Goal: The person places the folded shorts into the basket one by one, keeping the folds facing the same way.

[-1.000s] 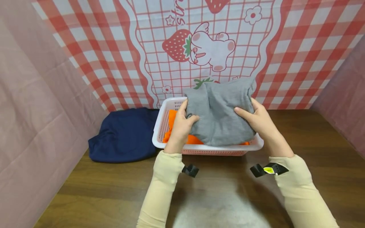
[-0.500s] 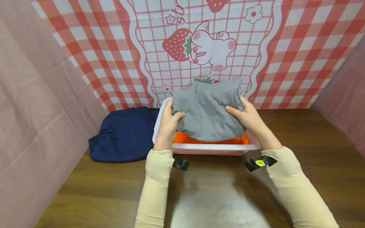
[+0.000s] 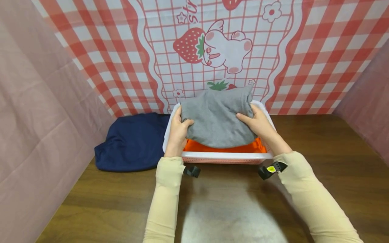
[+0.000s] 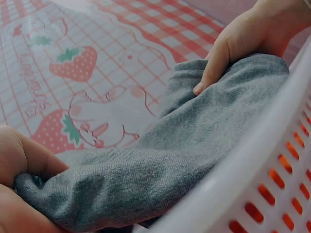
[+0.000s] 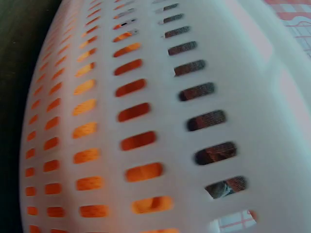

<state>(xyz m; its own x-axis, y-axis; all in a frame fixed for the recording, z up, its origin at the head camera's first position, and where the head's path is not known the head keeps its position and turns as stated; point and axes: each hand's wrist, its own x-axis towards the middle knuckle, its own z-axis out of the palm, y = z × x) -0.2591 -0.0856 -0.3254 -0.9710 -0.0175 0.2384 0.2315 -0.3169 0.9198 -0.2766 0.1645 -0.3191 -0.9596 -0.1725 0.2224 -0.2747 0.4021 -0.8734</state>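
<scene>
**Grey garment held over the basket**

Left hand (image 3: 177,130) and right hand (image 3: 258,123) each grip a side of the folded grey garment (image 3: 217,119), above the orange cloth (image 3: 222,147) in the white basket (image 3: 225,156). Navy cloth (image 3: 130,141) lies at nine o'clock.

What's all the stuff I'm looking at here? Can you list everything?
grey garment: one, grey, folded, held by both hands over the basket, above the orange cloth
orange cloth: one, orange, lying inside the basket
basket: one, white with slotted walls, on the table in front of the backdrop
navy garment: one, dark blue, bunched on the table left of the basket
table: one, dark brown wood
backdrop: one, red and white check with strawberry cartoon, behind the basket
left hand: one, grips the garment's left edge; cream sleeve
right hand: one, grips the garment's right edge; cream sleeve
</scene>
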